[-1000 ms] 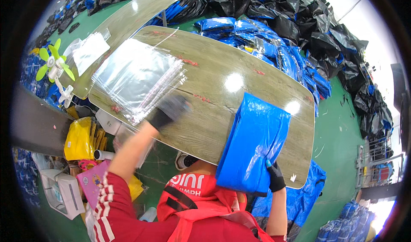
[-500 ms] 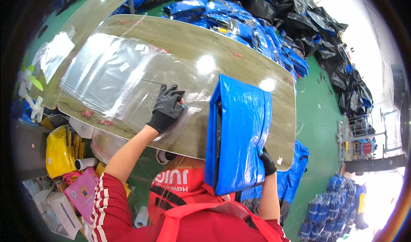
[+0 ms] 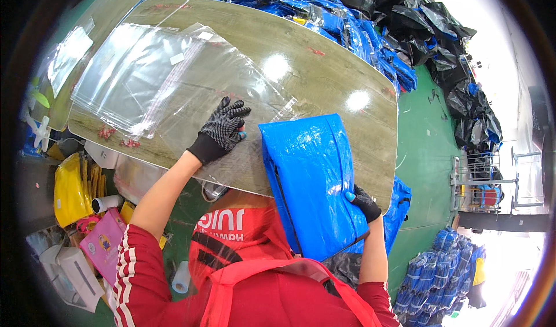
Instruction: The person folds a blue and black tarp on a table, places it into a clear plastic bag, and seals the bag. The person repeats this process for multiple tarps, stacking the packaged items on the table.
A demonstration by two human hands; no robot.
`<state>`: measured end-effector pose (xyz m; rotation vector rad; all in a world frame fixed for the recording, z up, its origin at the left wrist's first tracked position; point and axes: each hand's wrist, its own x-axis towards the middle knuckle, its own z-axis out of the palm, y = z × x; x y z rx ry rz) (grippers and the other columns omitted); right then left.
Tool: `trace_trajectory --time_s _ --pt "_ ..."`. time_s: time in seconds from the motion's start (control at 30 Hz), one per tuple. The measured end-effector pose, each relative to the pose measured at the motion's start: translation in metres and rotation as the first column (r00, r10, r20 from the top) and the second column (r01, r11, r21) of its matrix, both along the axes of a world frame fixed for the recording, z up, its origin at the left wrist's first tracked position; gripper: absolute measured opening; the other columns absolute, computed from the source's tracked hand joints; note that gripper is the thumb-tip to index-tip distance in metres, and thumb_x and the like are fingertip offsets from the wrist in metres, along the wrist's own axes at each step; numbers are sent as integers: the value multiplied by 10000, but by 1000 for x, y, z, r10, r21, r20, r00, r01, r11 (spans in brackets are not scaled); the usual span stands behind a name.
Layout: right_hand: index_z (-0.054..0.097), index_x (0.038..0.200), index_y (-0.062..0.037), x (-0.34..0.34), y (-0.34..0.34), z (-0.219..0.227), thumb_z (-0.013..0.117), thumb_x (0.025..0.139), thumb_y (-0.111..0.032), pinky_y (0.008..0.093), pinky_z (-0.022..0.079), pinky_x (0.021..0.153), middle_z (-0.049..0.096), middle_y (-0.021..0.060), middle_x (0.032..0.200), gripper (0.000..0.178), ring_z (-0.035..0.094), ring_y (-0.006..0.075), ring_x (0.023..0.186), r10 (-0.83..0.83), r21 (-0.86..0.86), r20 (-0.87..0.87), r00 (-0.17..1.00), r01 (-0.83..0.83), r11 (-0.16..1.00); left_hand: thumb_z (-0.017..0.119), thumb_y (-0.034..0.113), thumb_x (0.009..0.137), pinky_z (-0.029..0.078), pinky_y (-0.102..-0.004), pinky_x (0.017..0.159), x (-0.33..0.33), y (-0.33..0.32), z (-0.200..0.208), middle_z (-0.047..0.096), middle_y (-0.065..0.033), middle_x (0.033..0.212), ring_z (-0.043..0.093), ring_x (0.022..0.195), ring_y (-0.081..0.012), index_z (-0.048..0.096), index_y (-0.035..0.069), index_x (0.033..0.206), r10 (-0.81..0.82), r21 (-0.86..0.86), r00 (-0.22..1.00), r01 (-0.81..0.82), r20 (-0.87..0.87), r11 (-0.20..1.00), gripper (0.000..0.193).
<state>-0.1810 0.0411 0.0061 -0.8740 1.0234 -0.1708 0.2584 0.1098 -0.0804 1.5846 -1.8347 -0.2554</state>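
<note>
My left hand (image 3: 223,129), in a black dotted glove with bare fingertips, rests palm down with fingers apart on a clear plastic bag (image 3: 202,110) lying across the table (image 3: 324,84). Against my right hand (image 3: 366,202), also gloved, is a folded shiny blue bag (image 3: 313,182) with black edging. Its thumb lies on top of the blue bag and the other fingers are hidden beneath. The blue bag tilts over the table's near edge, its far end close to the clear bag.
More clear plastic bags (image 3: 121,78) lie stacked on the table's left. Blue packs (image 3: 324,23) and black packs (image 3: 405,32) are heaped beyond it. Yellow bags (image 3: 70,191) and a pink bag (image 3: 104,240) sit at lower left. Bundled blue packs (image 3: 431,275) stand on the green floor (image 3: 425,130) at right.
The blue bag has turned from standing on edge to lying flatter, with its broad face up. My left hand's fingers have spread a little on the clear bag, whose far edge has shifted.
</note>
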Motion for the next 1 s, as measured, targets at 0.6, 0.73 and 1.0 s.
trace_trajectory --time_s 0.6,0.73,1.0 --pt "405 1391 18 45 22 36 731 796 -311 410 477 976 541 190 1304 754 585 280 1125 -68 -71 -151 986 58 996 611 159 864 471 -410 902 3 -7 18 659 -141 1121 603 1049 -350 573 74 939 141 221 839 -25 -525 975 120" --pt "373 1422 -6 118 74 17 714 835 -360 399 404 1034 475 162 1380 765 493 271 1225 187 -202 -39 982 -191 961 526 205 933 475 -368 758 1 -3 48 623 -157 853 611 803 -289 538 61 886 -9 110 959 41 -283 993 152" --pt "564 1012 -30 179 -54 -37 569 925 -468 371 547 677 639 129 940 446 655 234 760 19 -102 312 950 13 995 598 56 855 480 -403 771 -18 29 80 604 -150 901 599 860 -343 556 39 1016 -40 50 969 54 -243 997 167"
